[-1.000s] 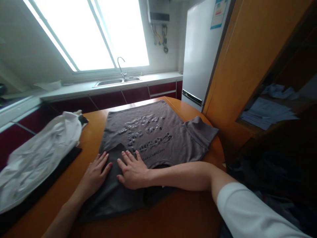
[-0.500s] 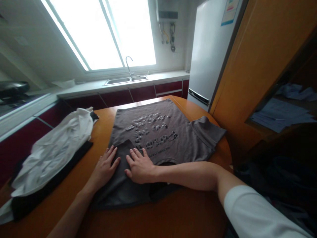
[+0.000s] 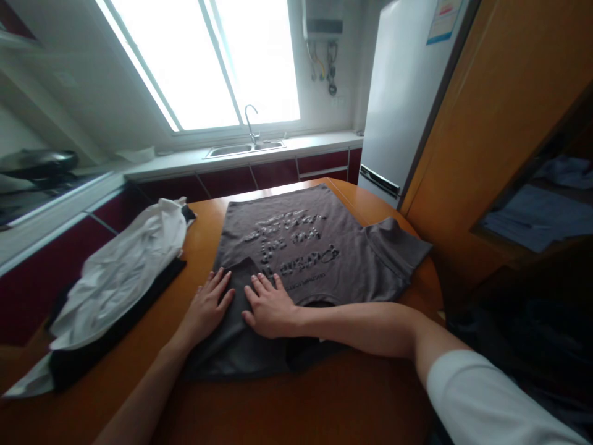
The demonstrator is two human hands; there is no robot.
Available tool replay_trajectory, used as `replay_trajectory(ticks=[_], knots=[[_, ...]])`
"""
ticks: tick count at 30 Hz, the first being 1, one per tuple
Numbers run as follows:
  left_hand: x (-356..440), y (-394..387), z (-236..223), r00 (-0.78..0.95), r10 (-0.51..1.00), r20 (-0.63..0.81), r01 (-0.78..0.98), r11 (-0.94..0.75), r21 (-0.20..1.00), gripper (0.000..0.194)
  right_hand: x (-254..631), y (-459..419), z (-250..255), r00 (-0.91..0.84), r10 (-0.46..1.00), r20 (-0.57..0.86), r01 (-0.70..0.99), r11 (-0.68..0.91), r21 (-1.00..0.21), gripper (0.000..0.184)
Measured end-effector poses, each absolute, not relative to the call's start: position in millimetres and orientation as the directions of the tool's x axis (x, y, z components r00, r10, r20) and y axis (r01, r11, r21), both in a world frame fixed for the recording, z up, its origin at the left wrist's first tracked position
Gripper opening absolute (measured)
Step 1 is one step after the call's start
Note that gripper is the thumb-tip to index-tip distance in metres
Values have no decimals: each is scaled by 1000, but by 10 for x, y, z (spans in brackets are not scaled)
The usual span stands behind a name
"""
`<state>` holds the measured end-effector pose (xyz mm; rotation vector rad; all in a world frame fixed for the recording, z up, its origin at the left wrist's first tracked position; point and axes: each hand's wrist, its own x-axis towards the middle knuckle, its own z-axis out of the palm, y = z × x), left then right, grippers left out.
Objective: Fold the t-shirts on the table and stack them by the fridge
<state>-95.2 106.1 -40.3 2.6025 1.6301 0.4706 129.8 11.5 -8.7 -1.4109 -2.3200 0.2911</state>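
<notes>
A dark grey T-shirt (image 3: pixel 347 247) with shiny black lettering lies spread on the wooden table. One sleeve sticks out to the right, and the cloth at the left is folded over towards the middle. My left hand (image 3: pixel 209 306) rests on the folded part along its left edge, fingers extended and slightly apart. My right hand (image 3: pixel 269 307) lies flat on the same fold a little to the right, fingers spread. Part of the neckline is hidden by my right forearm.
White and black clothes (image 3: pixel 125 272) lie heaped at the table's left. Past the orange wooden table (image 3: pixel 296 408) stand a counter with a sink (image 3: pixel 231 150), a pan (image 3: pixel 39 162) on the stove side, and a fridge (image 3: pixel 393 93) at the right.
The whole view has shifted slightly, so everything appears a little further right. Both hands stay on the folded cloth in nearly the same place.
</notes>
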Motion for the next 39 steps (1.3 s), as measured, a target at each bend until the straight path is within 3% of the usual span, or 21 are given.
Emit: replay_trajectory(ticks=[11,17,21,25,29,32,35,39], knots=[[-995,1110,-441,423,883,203,876,-456,157,62,1303,121,-69,-414,884,214,777,467,-423,66],[-1007,1127,-453,436,881,184,873,-464,152,64,1498,277,492,-427,904,33,703,355,-616,59],[-988,1123,-432,431,887,165,881,-453,138,65,1821,262,1052,-292,903,315,568,428,-703,42],[-963,1119,-397,422,895,147,888,-440,131,66,2340,224,1197,-50,854,518,475,476,-740,24],[-938,1124,-374,410,905,119,896,-423,136,66,3168,230,969,182,846,502,539,341,-770,20],[-935,1138,-385,416,902,116,889,-430,155,67,3892,112,647,407,765,499,583,204,-787,28],[-948,1164,-418,411,904,121,891,-426,157,69,4516,-162,246,607,622,495,638,-11,-770,36],[-973,1202,-455,410,903,130,894,-426,140,70,5029,-556,-225,720,522,457,656,-295,-695,48]])
